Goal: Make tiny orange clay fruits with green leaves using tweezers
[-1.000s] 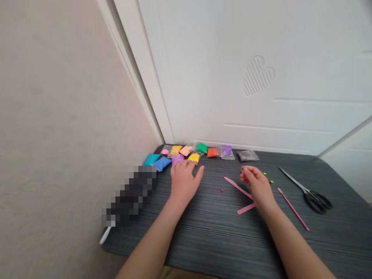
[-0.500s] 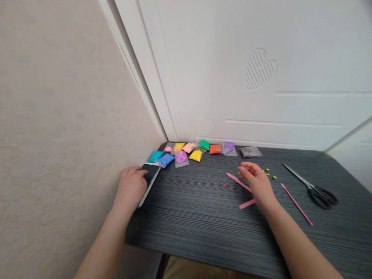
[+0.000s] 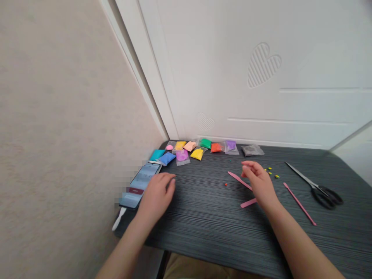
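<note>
At bottom centre, my dark grey table bears fine streaks; higher up I face a white door with striped hearts. Mid-frame, my packets run teal, blue, yellow, green, orange and purple. Toward the right, pink sticks and black-handled scissors; at left, a beige wall.

This looks like a room in a home: beyond the right hand rises a white panel with 2 embossed hearts, left of the left hand stands a mottled beige wall, and a dark wood-grain tabletop lies under both.
</note>
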A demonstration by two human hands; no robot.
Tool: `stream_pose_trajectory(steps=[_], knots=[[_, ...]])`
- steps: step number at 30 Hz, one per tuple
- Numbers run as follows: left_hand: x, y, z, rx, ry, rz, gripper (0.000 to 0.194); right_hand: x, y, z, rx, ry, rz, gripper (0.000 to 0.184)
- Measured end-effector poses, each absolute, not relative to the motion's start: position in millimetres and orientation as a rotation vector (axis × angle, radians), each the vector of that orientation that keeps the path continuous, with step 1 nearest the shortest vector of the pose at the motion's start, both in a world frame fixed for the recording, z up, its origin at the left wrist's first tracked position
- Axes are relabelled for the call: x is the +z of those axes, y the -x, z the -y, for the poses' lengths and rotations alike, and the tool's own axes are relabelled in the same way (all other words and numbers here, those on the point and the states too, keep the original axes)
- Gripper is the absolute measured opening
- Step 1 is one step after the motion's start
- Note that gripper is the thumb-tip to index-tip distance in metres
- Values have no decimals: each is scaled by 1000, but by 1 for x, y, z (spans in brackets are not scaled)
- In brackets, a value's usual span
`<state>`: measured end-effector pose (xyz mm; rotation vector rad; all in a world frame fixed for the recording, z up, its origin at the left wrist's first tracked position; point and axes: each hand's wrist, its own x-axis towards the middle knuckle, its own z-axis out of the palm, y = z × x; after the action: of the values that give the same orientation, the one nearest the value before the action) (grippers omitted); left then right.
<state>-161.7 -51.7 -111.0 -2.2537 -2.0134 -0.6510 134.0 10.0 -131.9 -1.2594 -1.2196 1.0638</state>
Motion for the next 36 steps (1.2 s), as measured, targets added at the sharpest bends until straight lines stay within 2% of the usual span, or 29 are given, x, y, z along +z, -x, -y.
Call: stream_pose_trajectory(steps=[5,10,15,22,31,36], knots=[[-120,98,42,-784,2578,1932,22,-139,-135,-13,1038,1280,1267,28],[-117,77,2,-1073,2666,1915,19,-140,-135,-15,978,1322,1364,31],[-129,72,-31,-1160,2650,1947,21,-138,-133,-14,834,1377,1502,28],[-154,77,-36,-1257,2595,2038,22,-140,-131,-13,654,1414,1756,20],[-154,79,-35,-1273,2625,2070,21,-152,-129,-18,502,1446,2015,13],[-154,80,-35,-1271,2621,2091,23,-156,-132,-21,454,1434,2141,16]])
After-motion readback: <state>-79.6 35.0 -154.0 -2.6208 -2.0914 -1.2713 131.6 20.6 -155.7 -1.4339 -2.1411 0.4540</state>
